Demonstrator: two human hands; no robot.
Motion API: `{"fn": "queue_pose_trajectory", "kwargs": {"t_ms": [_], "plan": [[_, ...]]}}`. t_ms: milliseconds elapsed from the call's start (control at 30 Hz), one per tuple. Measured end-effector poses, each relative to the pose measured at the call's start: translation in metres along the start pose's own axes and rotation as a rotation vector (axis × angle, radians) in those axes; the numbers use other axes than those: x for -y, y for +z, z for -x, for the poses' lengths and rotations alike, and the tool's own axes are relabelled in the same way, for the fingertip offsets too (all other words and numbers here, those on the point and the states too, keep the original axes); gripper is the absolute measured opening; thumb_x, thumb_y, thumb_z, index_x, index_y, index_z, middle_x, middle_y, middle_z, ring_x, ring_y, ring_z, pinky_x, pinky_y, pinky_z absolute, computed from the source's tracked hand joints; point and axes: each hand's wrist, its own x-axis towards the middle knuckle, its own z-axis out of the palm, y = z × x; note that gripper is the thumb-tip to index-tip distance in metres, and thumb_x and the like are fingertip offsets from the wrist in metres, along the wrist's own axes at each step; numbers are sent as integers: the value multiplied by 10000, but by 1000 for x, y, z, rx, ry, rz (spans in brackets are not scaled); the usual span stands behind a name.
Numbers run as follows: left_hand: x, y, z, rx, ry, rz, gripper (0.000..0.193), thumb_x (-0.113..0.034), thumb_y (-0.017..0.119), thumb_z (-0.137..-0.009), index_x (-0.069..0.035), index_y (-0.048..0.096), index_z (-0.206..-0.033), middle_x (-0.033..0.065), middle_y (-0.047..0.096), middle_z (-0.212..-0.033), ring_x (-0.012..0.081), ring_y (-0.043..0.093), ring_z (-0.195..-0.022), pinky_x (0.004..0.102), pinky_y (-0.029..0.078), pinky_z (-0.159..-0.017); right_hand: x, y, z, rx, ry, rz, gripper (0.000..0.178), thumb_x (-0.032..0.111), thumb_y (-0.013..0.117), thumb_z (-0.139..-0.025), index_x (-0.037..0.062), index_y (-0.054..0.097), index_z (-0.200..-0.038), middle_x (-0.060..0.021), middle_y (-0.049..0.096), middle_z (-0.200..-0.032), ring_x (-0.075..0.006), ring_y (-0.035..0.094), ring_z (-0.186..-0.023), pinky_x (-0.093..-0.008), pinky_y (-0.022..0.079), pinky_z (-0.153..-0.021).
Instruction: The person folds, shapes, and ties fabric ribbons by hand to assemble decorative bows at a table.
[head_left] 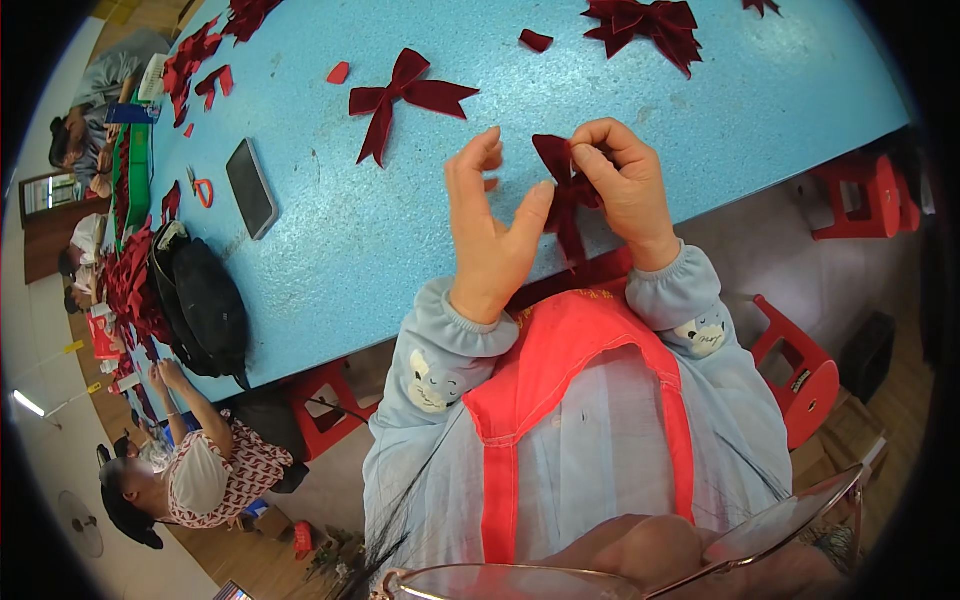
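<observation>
Right grip [632, 190]: thumb and forefinger clamped on the upper right of a dark red bow [568, 200]. The pinch takes in little fabric, presumably so the rest hangs unflattened; a tail droops toward the body. Bow sits over the near edge of the tabletop [330, 270], in front of the chest, probably for a close view.

Left grip [495, 225]: fingers and thumb apart, nothing held. Thumb tip is at the bow's left side; contact cannot be told. Spread likely leaves room around the cloth.

Beyond the hands: a loose bow [400, 92] lies flat with tails splayed, perhaps so its shape survives. Farther right, a pile of bows [650, 28], apparently grouped to save space; a dark scrap [536, 40] lies just left of it.

Left side: phone [252, 190] lying flat, scissors [204, 193] just beyond it, both clear of the hands. Black bag [205, 300] rests at the near edge, next to heaped red ribbon [135, 285].
</observation>
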Motion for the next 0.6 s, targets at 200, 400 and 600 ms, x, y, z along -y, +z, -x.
{"fn": "queue_pose_trajectory", "kwargs": {"t_ms": [200, 400, 600], "plan": [[-6, -4, -4, 139, -311, 266, 320, -80, 608, -859, 21, 518, -1149, 77, 570, -1031, 125, 555, -909, 263, 470, -772, -3, 1, 2, 15, -5, 2, 71, 75, 542, -873, 30, 590, -900, 29, 571, -750, -9, 477, -626, -162, 379, -520], [-11, -4, -3, 168, -390, 312, 180, -72, 634, -846, 32, 586, -984, 57, 630, -860, 104, 585, -750, 239, 487, -701, -2, 4, 3, 42, -9, -77, 78, 84, 552, -874, 30, 593, -914, 21, 583, -765, -19, 500, -652, -167, 391, -542], [-2, -12, -8, 178, -488, 412, 130, -79, 622, -850, 19, 592, -930, 61, 635, -811, 130, 600, -748, 265, 490, -716, 1, 1, 3, 81, -32, -99, 84, 78, 578, -862, 25, 598, -925, 12, 590, -773, -33, 516, -666, -180, 404, -558]]}}
